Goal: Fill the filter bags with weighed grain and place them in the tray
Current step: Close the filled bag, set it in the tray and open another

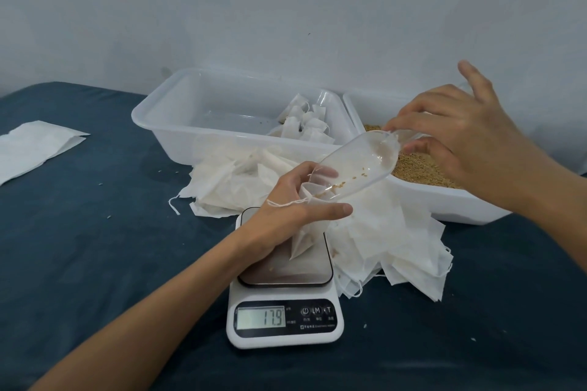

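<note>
My left hand [295, 200] grips the open mouth of a white filter bag [303, 240] that stands on the scale [286, 295]; the display reads 17.9. My right hand [454, 136] pinches the handle of a clear plastic scoop [355, 165], tilted down into the bag's mouth, with a few grains sliding along it. Behind it, the right tub [444, 200] holds brown grain [419, 168]. The left white tray [165, 117] holds several filled, tied bags [305, 124] in its right end.
A heap of empty filter bags [390, 241] spreads between the tubs and the scale. Another flat stack of bags [31, 146] lies at the far left on the dark blue cloth [95, 263]. A few stray grains dot the cloth. A white wall stands behind.
</note>
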